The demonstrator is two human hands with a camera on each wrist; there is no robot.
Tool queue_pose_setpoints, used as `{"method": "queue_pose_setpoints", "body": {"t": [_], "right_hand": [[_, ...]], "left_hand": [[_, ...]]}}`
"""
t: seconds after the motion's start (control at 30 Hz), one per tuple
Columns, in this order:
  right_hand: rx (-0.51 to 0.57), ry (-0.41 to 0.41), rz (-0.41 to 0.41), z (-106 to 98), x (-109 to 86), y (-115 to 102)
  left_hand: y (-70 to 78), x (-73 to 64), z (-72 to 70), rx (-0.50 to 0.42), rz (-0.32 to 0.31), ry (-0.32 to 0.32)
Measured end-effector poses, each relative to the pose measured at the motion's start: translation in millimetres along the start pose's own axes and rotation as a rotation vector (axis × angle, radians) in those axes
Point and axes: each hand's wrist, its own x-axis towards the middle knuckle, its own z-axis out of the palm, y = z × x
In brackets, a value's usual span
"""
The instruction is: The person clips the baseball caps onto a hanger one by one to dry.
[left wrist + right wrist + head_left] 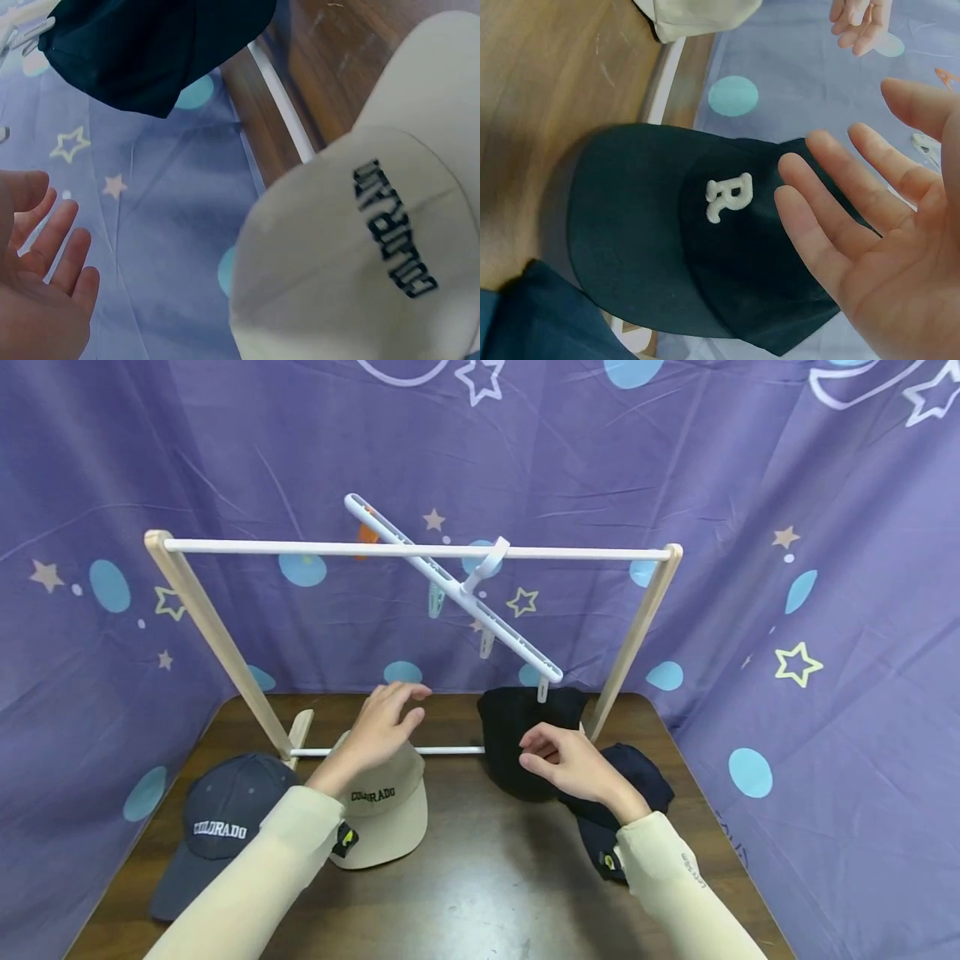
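A white clip hanger (457, 591) hangs at a slant from the rack's top bar. Its near right end carries a black cap (501, 735), held by a clip (542, 690); in the right wrist view a raised white letter R (731, 196) shows on the cap's front. My right hand (570, 762) hovers by that cap with relaxed, parted fingers and nothing in them. Over the beige COLORADO cap (390, 810), my left hand (382, 724) is raised, fingers loosely bent and holding nothing. Other clips (487, 643) dangle from the hanger.
The wooden rack (225, 643) with white bars stands on the brown table (480, 893). A dark grey COLORADO cap (232, 810) lies at the left, a navy cap (637, 777) at the right, partly behind my right forearm. A purple patterned curtain (825, 568) surrounds the table's back and sides.
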Motion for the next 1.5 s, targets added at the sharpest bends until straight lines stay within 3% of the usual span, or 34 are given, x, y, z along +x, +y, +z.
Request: {"method": "queue_pose_setpoints", "body": {"t": [0.27, 0.57, 0.8, 1.17, 1.5], "right_hand": [[0.053, -0.004, -0.022, 18, 4.4, 5], [0.088, 0.022, -0.015, 35, 10.8, 8], [0.077, 0.042, -0.017, 51, 15.7, 9], [0.120, 0.046, -0.025, 74, 24.0, 7], [0.092, 0.071, -0.051, 96, 35.0, 1]], "left_hand": [[-17.4, -16.8, -10.9, 0.054, -0.062, 0.029], [-45.4, -36.5, -20.4, 0.104, -0.128, 0.006], [-62.7, -47.8, -24.3, 0.131, -0.142, 0.019], [-84.9, -64.5, -30.8, 0.089, -0.221, -0.016], [-102.6, -72.5, -26.3, 0.079, -0.291, -0.068]]}}
